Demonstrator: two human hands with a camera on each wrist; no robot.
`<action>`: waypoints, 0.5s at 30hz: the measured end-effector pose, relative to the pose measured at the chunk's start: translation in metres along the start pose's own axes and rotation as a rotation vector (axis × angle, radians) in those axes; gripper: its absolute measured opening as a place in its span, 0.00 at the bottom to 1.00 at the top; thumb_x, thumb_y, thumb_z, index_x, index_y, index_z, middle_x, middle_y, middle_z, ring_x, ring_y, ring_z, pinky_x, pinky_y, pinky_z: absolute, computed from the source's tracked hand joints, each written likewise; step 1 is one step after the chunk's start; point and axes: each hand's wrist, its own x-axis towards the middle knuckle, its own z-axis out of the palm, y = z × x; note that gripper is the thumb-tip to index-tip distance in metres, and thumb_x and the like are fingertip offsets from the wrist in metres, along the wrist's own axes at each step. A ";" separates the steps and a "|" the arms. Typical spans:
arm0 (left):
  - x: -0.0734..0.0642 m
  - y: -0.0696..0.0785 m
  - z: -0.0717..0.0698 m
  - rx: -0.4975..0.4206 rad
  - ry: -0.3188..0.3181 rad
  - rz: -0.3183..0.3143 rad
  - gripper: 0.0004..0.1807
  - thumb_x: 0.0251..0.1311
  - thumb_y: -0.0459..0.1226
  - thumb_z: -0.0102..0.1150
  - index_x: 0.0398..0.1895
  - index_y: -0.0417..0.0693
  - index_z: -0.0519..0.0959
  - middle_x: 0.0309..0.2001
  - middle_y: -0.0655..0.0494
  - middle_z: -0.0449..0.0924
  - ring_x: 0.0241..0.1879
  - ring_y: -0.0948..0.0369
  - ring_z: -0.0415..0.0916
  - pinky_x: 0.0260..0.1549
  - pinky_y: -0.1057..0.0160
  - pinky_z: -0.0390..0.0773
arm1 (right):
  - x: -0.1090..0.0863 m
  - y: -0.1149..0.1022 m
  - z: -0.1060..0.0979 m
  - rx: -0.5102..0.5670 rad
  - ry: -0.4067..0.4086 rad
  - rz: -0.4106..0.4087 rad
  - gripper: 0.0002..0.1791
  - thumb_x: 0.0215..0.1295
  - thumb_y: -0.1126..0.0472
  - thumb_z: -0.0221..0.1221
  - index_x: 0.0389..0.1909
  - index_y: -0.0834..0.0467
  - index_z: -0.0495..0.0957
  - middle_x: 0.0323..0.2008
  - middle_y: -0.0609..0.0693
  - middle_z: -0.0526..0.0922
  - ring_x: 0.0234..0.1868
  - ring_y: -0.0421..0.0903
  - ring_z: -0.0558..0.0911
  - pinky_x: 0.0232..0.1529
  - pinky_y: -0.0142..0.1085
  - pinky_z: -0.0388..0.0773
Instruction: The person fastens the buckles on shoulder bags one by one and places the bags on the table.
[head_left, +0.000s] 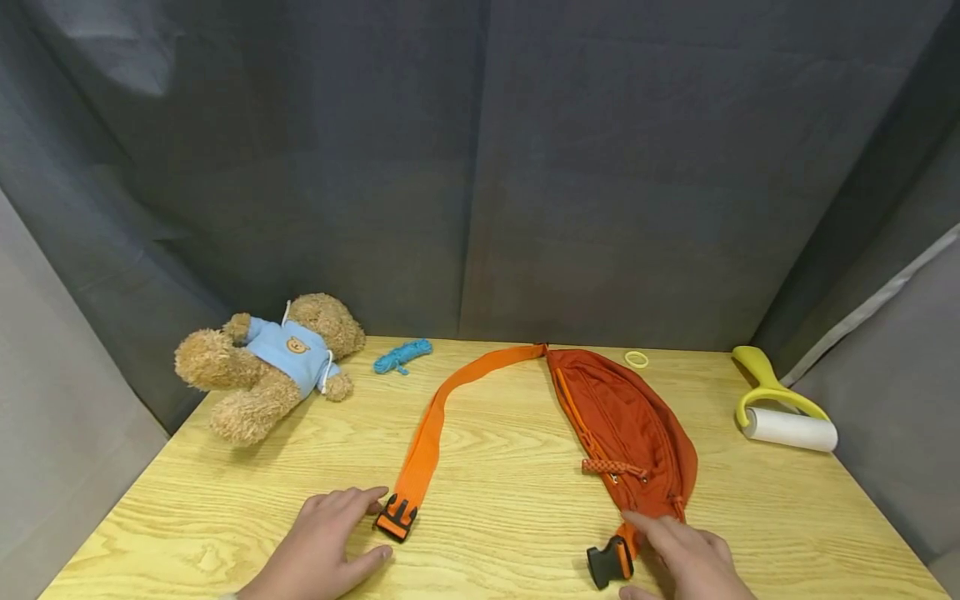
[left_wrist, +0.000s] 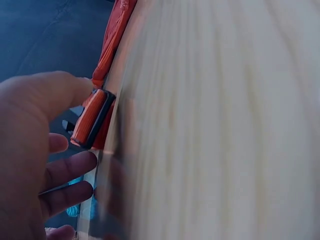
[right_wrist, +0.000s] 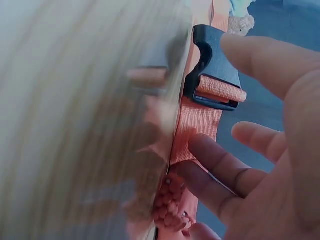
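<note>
A rust-red waist bag lies on the wooden table, its orange strap curving away to the left. The strap ends in a black prong buckle half. Beside that half is my left hand, fingers spread and thumb apart, holding nothing. In the left wrist view the buckle half sits between thumb and fingers. My right hand is at the bag's near end, fingers loosely bent. Close by it lies the black socket half of the buckle. The right wrist view shows fingertips right at the short strap.
A teddy bear in a blue top lies at the back left, next to a blue cord bundle. A yellow ring is behind the bag. A yellow-handled lint roller lies far right. Dark curtains stand behind.
</note>
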 end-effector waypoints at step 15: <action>0.010 0.011 0.005 0.011 0.007 0.027 0.33 0.61 0.64 0.60 0.63 0.57 0.76 0.49 0.71 0.79 0.49 0.64 0.76 0.53 0.44 0.69 | 0.011 -0.001 -0.001 0.169 -0.123 -0.141 0.36 0.60 0.38 0.68 0.62 0.56 0.76 0.43 0.41 0.77 0.40 0.34 0.77 0.37 0.35 0.76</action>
